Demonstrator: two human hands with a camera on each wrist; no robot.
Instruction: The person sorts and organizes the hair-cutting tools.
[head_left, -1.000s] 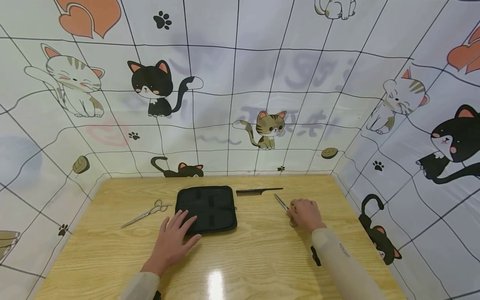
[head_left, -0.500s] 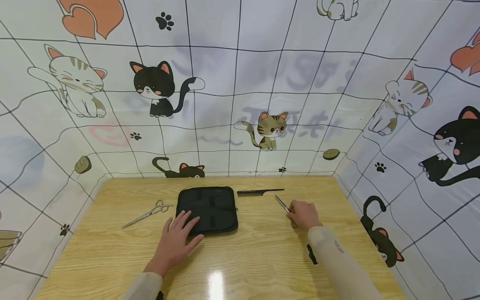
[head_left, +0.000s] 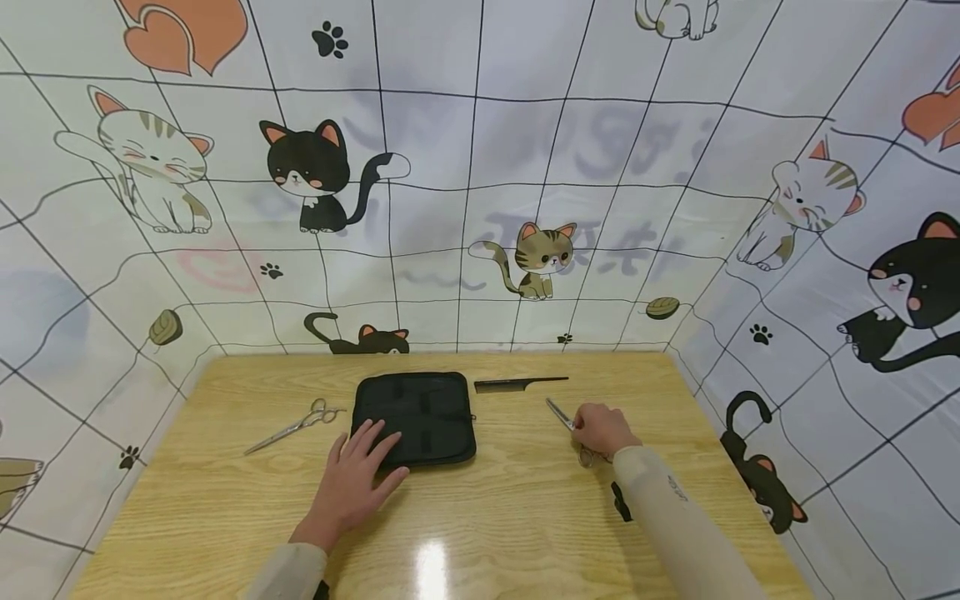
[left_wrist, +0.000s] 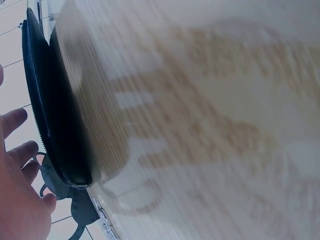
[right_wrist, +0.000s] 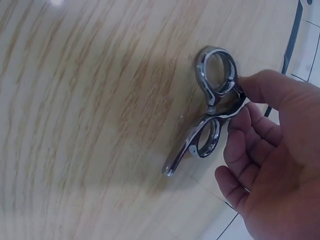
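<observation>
My right hand (head_left: pixel 602 429) pinches a pair of silver scissors (head_left: pixel 559 412) between thumb and fingers, at the shanks just ahead of the finger loops. The right wrist view shows the loops and curved finger rest of these scissors (right_wrist: pixel 216 75) facing the camera over the table, while the blades lie hidden behind the hand (right_wrist: pixel 280 150). Over the near left corner of a flat black zip case (head_left: pixel 438 417), my left hand (head_left: pixel 348 483) lies with its fingers spread. From the left wrist, the case (left_wrist: pixel 55 110) appears edge-on, its zip teeth along the rim, beside the fingers (left_wrist: pixel 22 150).
A second pair of scissors (head_left: pixel 296 427) lies left of the case, blades towards the near left. Behind and right of the case is a black tail comb (head_left: pixel 517 384). The wooden table (head_left: pixel 480 525) meets cat-printed cloth walls (head_left: pixel 442 167) at the back and sides.
My right hand has closed its fingers on the scissors and shifted them slightly, the blade tips moving a little left and nearer. The left hand stays at the case.
</observation>
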